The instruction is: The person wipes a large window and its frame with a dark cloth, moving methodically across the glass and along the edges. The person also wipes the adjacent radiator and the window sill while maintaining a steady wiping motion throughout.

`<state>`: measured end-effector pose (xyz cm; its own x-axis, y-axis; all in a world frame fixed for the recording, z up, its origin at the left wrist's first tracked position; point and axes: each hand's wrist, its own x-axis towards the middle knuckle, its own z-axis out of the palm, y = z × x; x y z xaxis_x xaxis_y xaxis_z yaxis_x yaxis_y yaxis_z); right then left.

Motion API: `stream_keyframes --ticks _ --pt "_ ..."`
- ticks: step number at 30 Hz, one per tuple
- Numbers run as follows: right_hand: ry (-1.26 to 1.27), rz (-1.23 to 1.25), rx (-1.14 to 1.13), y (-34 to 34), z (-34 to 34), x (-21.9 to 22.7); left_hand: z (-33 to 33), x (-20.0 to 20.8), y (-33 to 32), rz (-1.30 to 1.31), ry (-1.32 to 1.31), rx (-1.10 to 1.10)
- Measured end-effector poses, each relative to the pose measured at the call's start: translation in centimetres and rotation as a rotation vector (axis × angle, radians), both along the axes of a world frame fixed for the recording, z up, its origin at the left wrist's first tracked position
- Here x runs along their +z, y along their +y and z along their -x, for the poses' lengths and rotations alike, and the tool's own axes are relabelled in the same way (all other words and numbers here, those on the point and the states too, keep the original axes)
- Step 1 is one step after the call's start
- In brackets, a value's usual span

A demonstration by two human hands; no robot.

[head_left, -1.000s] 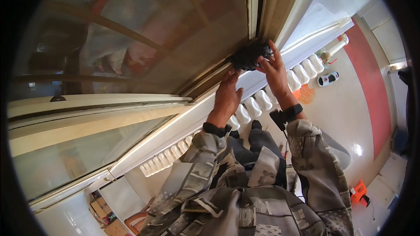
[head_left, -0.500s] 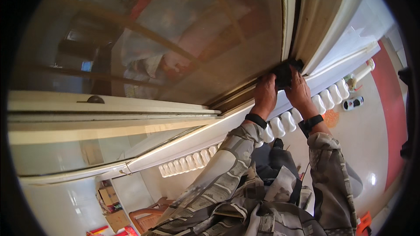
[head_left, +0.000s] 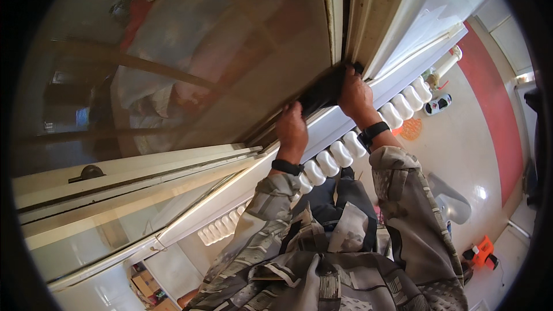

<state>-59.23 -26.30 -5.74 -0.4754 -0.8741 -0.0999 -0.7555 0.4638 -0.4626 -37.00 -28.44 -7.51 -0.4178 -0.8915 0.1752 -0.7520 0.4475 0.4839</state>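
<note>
A black cloth (head_left: 324,91) lies stretched along the track of the window frame (head_left: 374,20), in the corner by the upright frame. At its near left end my left hand (head_left: 292,129) is closed, fingers curled over the edge. Higher and to the right, my right hand (head_left: 356,97) grips the other end against the foot of the upright frame. Both hands are apart, with the cloth spanning between them. Behind it stands a large dark glass pane (head_left: 230,69) with reflections. My fingertips are partly hidden by the backs of my hands.
A sliding sash with a dark latch (head_left: 89,173) is at left. Below the sill runs a white radiator (head_left: 328,163). On the floor beyond are a black-and-white toy car (head_left: 438,105) and an orange object (head_left: 483,250). A white pipe (head_left: 446,64) rises at right.
My hands have moved apart, the left one drawn down and left along the track. The bunched black cloth is now spread out between them. The whole view has shifted.
</note>
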Motion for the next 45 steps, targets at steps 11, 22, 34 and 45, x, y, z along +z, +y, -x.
stream_keyframes --ticks 11,22,34,45 --pt "0.028 0.166 0.163 5.0 0.5 2.1 2.7 2.6 3.5 0.117 0.050 -0.267" --pt "0.042 -0.060 0.154 0.3 2.0 0.2 8.4 -0.5 0.5 0.191 -0.282 -0.286" --pt "-0.206 0.153 0.032 2.4 -1.6 -1.4 5.6 -1.4 -1.5 0.064 0.056 -0.252" --pt "-0.467 0.363 0.234 2.7 -6.6 -2.8 -3.0 1.5 0.9 -0.008 0.092 -0.020"
